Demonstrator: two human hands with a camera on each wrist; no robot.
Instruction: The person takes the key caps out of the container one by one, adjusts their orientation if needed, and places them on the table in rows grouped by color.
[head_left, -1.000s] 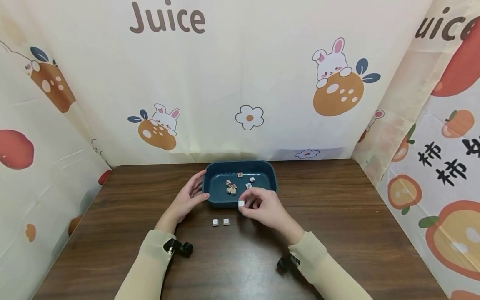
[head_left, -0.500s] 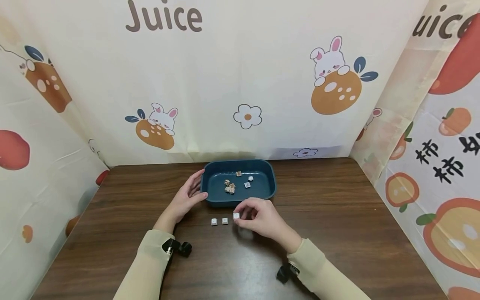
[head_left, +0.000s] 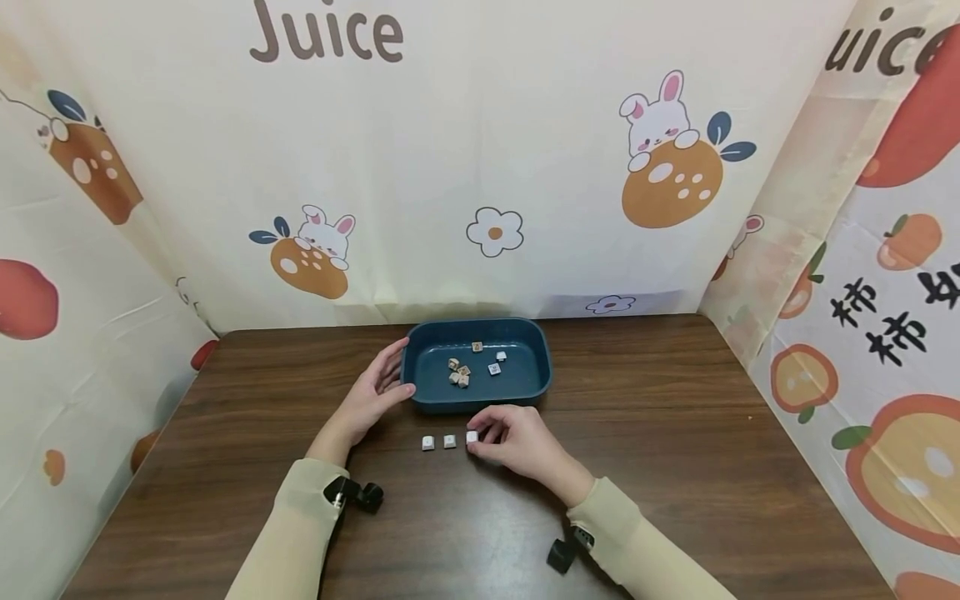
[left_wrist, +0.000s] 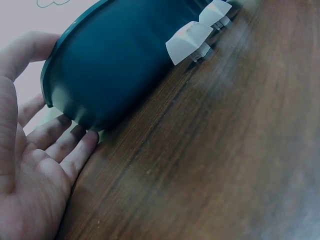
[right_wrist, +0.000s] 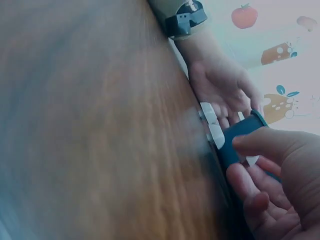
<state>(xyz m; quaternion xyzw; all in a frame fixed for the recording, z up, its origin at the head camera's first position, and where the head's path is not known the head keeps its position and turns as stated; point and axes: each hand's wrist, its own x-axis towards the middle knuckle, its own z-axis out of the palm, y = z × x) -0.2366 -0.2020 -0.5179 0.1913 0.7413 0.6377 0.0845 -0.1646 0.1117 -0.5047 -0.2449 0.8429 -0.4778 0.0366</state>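
Pinched between thumb and fingers of my right hand (head_left: 525,443) is a white keycap (head_left: 472,437), low over the table at the right end of a short row. The other two in that row are a white keycap (head_left: 427,443) on the left and a white keycap (head_left: 449,442) in the middle, each standing apart. My left hand (head_left: 367,400) rests against the left end of a dark blue tray (head_left: 517,385). In the left wrist view its thumb lies at the rim (left_wrist: 50,62) and its extended fingers touch the outer wall.
Inside the tray lie a cluster of several beige keycaps (head_left: 464,381), a single beige keycap (head_left: 477,347) and two white ones, including a white keycap (head_left: 494,369). The wooden table (head_left: 637,400) ends at a printed curtain (head_left: 420,167) behind the tray.
My right hand has moved from the tray's front edge down toward me, bringing its keycap into line with the two on the table. My left hand stays at the tray.
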